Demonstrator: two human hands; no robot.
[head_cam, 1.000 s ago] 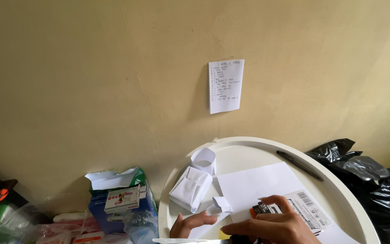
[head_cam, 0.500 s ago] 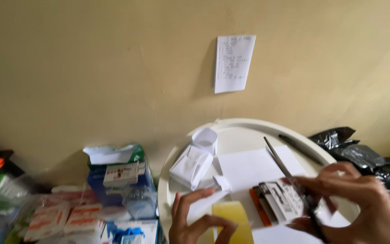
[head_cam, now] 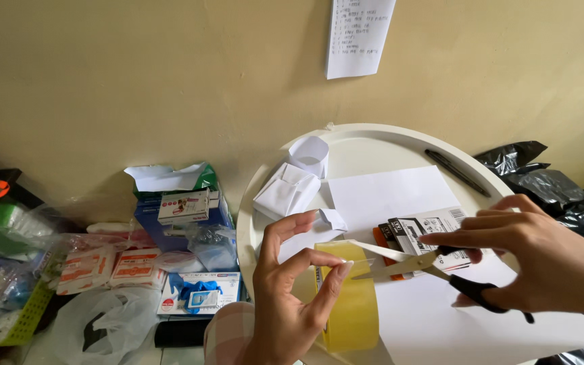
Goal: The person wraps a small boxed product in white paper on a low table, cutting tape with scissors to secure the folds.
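My left hand (head_cam: 292, 290) pinches a roll of yellowish clear tape (head_cam: 346, 297) above the round white table (head_cam: 366, 138), thumb and forefinger on the pulled-out end. My right hand (head_cam: 539, 260) holds black-handled scissors (head_cam: 414, 262), their blades open around the tape strip near my left fingertips. Under the scissors lies a small orange and black pack with a printed label (head_cam: 417, 233) on a white paper sheet (head_cam: 390, 192).
Folded white paper pieces (head_cam: 286, 190) and a paper ring (head_cam: 309, 154) sit at the table's left rim, a black pen (head_cam: 457, 172) at its right. A handwritten note (head_cam: 359, 37) hangs on the wall. Medicine boxes (head_cam: 184, 206) and bags crowd the floor left; a black plastic bag (head_cam: 549, 186) lies right.
The view tilted down. My right hand lifted the scissors from the pack and brought the blades level to the tape; my left hand raised the tape roll and pulled out its end.
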